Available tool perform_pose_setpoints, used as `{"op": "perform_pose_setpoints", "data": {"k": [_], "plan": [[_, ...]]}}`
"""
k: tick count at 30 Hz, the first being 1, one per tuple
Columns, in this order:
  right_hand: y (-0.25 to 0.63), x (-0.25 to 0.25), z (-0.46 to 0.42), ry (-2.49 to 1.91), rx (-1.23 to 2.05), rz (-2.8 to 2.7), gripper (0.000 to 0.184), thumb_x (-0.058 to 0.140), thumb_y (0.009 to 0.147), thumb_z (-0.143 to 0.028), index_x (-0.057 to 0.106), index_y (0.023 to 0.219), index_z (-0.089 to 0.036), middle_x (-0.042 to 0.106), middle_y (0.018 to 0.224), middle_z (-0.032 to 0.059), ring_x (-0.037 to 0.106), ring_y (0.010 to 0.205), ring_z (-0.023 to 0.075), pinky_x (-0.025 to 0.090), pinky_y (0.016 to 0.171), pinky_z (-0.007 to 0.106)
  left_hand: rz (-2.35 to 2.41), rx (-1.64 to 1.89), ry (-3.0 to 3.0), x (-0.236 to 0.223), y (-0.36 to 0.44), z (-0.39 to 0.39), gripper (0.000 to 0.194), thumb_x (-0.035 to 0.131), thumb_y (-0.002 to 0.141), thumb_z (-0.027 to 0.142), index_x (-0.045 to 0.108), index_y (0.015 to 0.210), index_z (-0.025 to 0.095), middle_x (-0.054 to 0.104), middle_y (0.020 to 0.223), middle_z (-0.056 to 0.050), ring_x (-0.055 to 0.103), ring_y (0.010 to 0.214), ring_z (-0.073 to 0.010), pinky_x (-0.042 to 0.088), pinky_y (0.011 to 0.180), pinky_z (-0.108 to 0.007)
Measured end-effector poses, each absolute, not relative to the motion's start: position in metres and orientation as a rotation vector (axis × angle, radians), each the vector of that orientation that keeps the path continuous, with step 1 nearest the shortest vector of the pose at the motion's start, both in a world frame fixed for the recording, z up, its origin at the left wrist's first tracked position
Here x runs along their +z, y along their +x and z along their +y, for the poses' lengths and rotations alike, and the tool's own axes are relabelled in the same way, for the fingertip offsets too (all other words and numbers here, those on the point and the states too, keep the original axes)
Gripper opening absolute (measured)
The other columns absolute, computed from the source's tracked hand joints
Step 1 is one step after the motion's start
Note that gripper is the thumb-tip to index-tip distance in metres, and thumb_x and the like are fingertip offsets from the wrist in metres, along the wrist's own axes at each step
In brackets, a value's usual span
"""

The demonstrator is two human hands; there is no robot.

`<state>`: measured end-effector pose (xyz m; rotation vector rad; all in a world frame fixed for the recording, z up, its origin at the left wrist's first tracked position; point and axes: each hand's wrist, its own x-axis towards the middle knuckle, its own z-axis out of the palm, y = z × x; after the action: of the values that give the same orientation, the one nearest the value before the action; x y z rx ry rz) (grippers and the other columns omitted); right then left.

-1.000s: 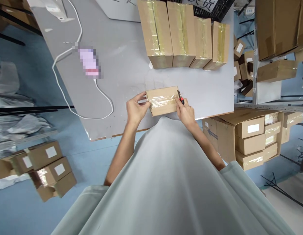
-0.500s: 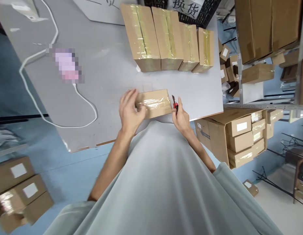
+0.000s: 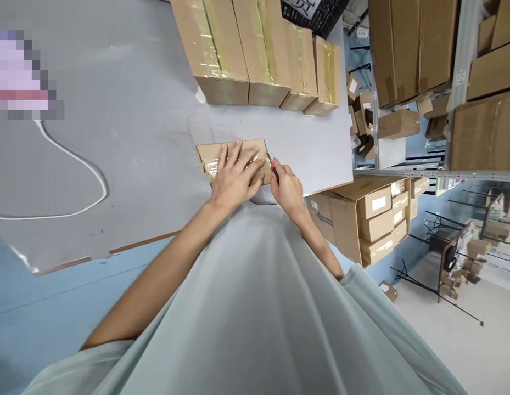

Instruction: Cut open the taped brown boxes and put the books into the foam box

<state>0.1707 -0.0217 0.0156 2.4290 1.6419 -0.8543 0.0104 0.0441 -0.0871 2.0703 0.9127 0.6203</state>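
A small taped cardboard box (image 3: 209, 156) lies on the grey table (image 3: 135, 148) close to its near edge. My left hand (image 3: 236, 178) rests flat on top of the box, fingers spread and stretched out. My right hand (image 3: 286, 189) is closed around a red and black utility knife (image 3: 273, 169), whose tip sits at the box's right end.
Several larger taped cartons (image 3: 255, 49) stand in a row at the back of the table. A white cable (image 3: 73, 164) loops across the left side. An open carton of small boxes (image 3: 374, 219) sits on the floor to the right, beside metal shelving (image 3: 456, 82).
My left hand moved from the box's left end onto its top and flattened. The right hand brought the knife against the box's right end. The view swung left.
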Motion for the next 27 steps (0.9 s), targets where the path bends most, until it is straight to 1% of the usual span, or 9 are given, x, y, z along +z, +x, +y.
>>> {"op": "perform_pose_setpoints", "data": {"k": [3, 7, 11, 16, 21, 23, 27], "plan": [[0.162, 0.022, -0.018, 2.430, -0.829, 1.562, 0.063, 0.037, 0.119, -0.025, 0.043, 0.183, -0.027, 0.067, 0.161, 0.0173, 0.076, 0.132, 0.0366, 0.064, 0.113, 0.055, 0.890, 0.630, 2.051, -0.087, 0.011, 0.044, 0.043, 0.066, 0.107, 0.040, 0.077, 0.148, 0.031, 0.061, 0.176, -0.009, 0.030, 0.180, -0.0488, 0.008, 0.145, -0.084], [0.149, 0.032, -0.012, 2.431, -0.795, 1.455, 0.061, 0.035, 0.119, -0.024, 0.045, 0.179, -0.021, 0.068, 0.160, 0.0197, 0.077, 0.131, 0.0368, 0.064, 0.112, 0.054, 0.866, 0.654, 2.023, -0.087, 0.012, 0.044, 0.044, 0.063, 0.109, 0.043, 0.077, 0.148, 0.030, 0.061, 0.175, -0.010, 0.028, 0.180, -0.0485, 0.007, 0.145, -0.085], [0.137, 0.040, -0.002, 2.431, -0.759, 1.397, 0.058, 0.036, 0.119, -0.024, 0.045, 0.176, -0.019, 0.075, 0.151, 0.0207, 0.078, 0.131, 0.0369, 0.062, 0.113, 0.054, 0.844, 0.660, 2.024, -0.086, 0.012, 0.043, 0.046, 0.062, 0.108, 0.044, 0.076, 0.149, 0.028, 0.059, 0.177, -0.012, 0.025, 0.181, -0.0491, 0.004, 0.145, -0.084], [0.128, 0.045, -0.001, 2.434, -0.713, 1.264, 0.056, 0.040, 0.118, -0.021, 0.045, 0.173, -0.017, 0.083, 0.136, 0.0218, 0.080, 0.130, 0.0370, 0.062, 0.112, 0.052, 0.790, 0.632, 2.048, -0.088, 0.013, 0.044, 0.050, 0.069, 0.103, 0.049, 0.075, 0.148, 0.028, 0.057, 0.179, -0.012, 0.022, 0.182, -0.0497, 0.001, 0.145, -0.083], [0.125, 0.049, -0.001, 2.422, -0.703, 1.205, 0.050, 0.039, 0.119, -0.018, 0.050, 0.168, -0.016, 0.083, 0.138, 0.0234, 0.080, 0.133, 0.0357, 0.061, 0.113, 0.050, 0.769, 0.612, 2.050, -0.090, 0.015, 0.044, 0.054, 0.072, 0.102, 0.052, 0.074, 0.151, 0.030, 0.054, 0.183, -0.011, 0.021, 0.182, -0.0480, -0.003, 0.146, -0.080], [0.122, 0.050, -0.002, 2.416, -0.705, 1.190, 0.050, 0.039, 0.120, -0.018, 0.049, 0.169, -0.016, 0.082, 0.140, 0.0242, 0.080, 0.133, 0.0355, 0.061, 0.114, 0.050, 0.779, 0.606, 2.041, -0.090, 0.015, 0.042, 0.054, 0.071, 0.103, 0.053, 0.073, 0.152, 0.030, 0.053, 0.183, -0.011, 0.020, 0.183, -0.0476, -0.004, 0.146, -0.080], [0.117, 0.047, -0.010, 2.423, -0.668, 1.160, 0.054, 0.044, 0.121, -0.024, 0.044, 0.174, -0.013, 0.081, 0.140, 0.0277, 0.081, 0.134, 0.0375, 0.062, 0.114, 0.051, 0.780, 0.617, 2.007, -0.088, 0.016, 0.040, 0.054, 0.073, 0.102, 0.055, 0.075, 0.151, 0.032, 0.053, 0.183, -0.010, 0.021, 0.182, -0.0481, -0.005, 0.146, -0.080]]}}
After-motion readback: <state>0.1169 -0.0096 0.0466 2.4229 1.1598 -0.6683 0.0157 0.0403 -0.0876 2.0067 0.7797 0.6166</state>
